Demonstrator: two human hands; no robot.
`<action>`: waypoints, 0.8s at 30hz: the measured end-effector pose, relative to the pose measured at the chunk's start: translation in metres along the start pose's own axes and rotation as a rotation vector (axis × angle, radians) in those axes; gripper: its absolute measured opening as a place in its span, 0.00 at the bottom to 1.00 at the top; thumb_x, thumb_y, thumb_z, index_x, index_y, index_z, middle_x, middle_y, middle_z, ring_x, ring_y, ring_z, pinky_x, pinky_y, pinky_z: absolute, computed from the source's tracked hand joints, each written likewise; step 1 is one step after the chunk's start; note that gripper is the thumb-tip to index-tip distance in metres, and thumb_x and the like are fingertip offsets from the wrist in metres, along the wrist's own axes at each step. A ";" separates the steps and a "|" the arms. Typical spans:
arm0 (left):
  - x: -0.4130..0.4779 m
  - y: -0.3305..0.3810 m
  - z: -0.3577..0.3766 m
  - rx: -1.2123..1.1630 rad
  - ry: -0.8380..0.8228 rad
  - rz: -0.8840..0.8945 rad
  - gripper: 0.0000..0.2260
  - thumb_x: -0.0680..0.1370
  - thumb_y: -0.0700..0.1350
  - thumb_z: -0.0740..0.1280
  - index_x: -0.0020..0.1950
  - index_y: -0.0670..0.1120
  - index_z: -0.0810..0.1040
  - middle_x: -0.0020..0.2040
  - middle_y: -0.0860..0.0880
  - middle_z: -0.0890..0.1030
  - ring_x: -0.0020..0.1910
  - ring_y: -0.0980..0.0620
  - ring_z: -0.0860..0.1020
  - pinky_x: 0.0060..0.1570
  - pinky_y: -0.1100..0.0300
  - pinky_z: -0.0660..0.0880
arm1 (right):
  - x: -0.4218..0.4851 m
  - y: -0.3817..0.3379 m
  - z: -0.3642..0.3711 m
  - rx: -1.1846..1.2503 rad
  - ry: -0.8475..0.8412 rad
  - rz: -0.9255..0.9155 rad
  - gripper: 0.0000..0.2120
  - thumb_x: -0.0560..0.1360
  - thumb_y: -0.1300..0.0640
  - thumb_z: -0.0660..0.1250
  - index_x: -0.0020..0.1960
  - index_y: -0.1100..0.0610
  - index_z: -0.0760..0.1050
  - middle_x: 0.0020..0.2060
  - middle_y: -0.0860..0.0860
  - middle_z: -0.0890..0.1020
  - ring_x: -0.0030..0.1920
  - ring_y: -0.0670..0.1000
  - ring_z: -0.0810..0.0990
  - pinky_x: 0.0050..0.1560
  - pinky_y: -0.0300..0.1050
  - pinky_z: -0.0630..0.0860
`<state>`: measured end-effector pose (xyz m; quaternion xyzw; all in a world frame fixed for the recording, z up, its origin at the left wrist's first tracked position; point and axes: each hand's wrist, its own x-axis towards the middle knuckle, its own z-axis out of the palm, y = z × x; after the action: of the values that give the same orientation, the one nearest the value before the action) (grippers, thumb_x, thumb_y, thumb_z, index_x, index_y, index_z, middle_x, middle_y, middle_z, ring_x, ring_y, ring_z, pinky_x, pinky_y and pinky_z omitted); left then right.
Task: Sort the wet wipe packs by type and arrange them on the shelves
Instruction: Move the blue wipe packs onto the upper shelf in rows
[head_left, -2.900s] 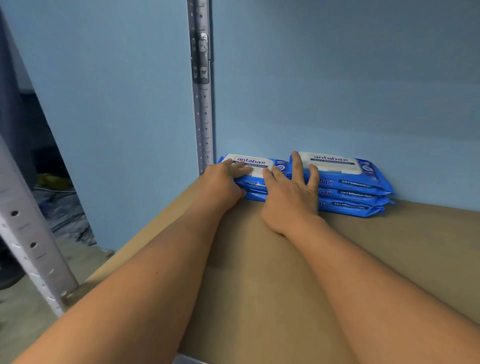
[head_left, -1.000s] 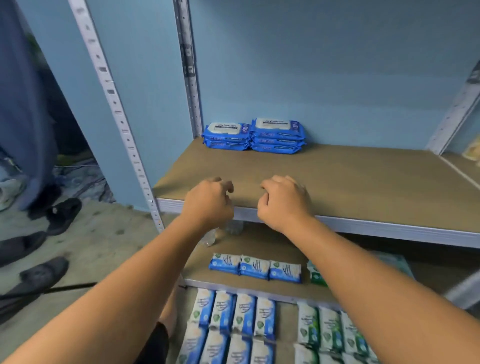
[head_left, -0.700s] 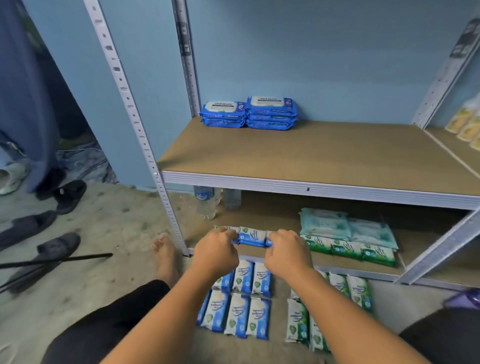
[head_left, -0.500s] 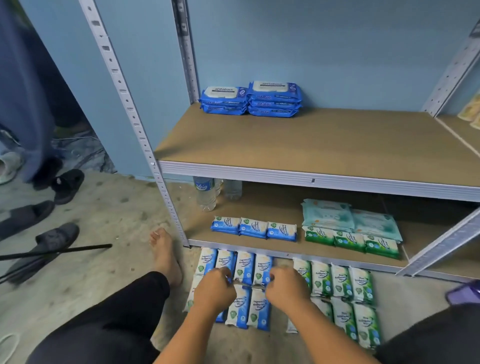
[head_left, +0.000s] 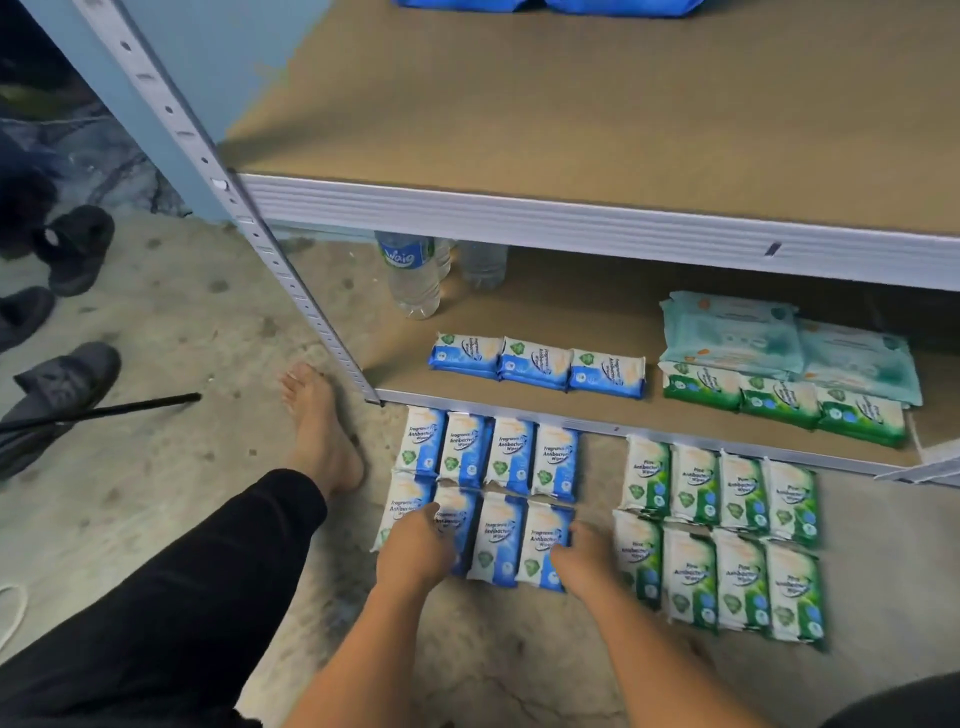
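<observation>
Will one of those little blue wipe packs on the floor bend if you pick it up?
Probably a bit squishy: the blue pack looks like a soft wrapper with crinkled ends, so it may bend slightly. It lies flat and looks small, so it is likely light and won't roll. The glossy-looking film might be slippery.

Blue-and-white packs (head_left: 511, 457) and green-and-white packs (head_left: 743, 587) lie on mottled grey floor (head_left: 182, 338). Lower shelf packs: blue row (head_left: 537, 364), green row (head_left: 779, 402), pale teal packs (head_left: 737, 338). Shelf boards (head_left: 571, 104) tan, frame (head_left: 571, 218) white, trousers (head_left: 156, 597) black, wall (head_left: 208, 52) light blue.
</observation>
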<state>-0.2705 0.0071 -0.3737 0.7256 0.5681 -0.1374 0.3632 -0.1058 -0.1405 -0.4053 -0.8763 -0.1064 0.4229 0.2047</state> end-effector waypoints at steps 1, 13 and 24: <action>0.006 -0.001 0.004 0.010 0.013 -0.009 0.23 0.78 0.49 0.62 0.74 0.49 0.72 0.68 0.46 0.78 0.66 0.45 0.76 0.62 0.51 0.75 | 0.010 0.005 0.011 0.023 0.015 0.035 0.11 0.72 0.56 0.67 0.53 0.56 0.80 0.50 0.54 0.83 0.44 0.52 0.80 0.43 0.39 0.75; 0.031 -0.015 0.032 0.102 0.025 -0.133 0.14 0.78 0.60 0.66 0.53 0.50 0.76 0.53 0.48 0.82 0.52 0.45 0.80 0.47 0.54 0.75 | 0.038 0.010 0.048 0.087 0.074 0.292 0.11 0.74 0.52 0.72 0.52 0.58 0.81 0.47 0.55 0.86 0.47 0.57 0.85 0.43 0.44 0.77; 0.026 -0.009 0.028 0.028 0.027 -0.175 0.13 0.78 0.59 0.66 0.54 0.50 0.77 0.52 0.49 0.81 0.47 0.47 0.77 0.46 0.53 0.76 | 0.017 0.020 0.060 0.262 0.142 0.217 0.02 0.76 0.60 0.68 0.45 0.54 0.78 0.44 0.54 0.85 0.45 0.58 0.84 0.50 0.54 0.82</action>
<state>-0.2643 0.0074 -0.4121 0.6797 0.6324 -0.1667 0.3321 -0.1423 -0.1358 -0.4599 -0.8761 0.0593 0.3898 0.2775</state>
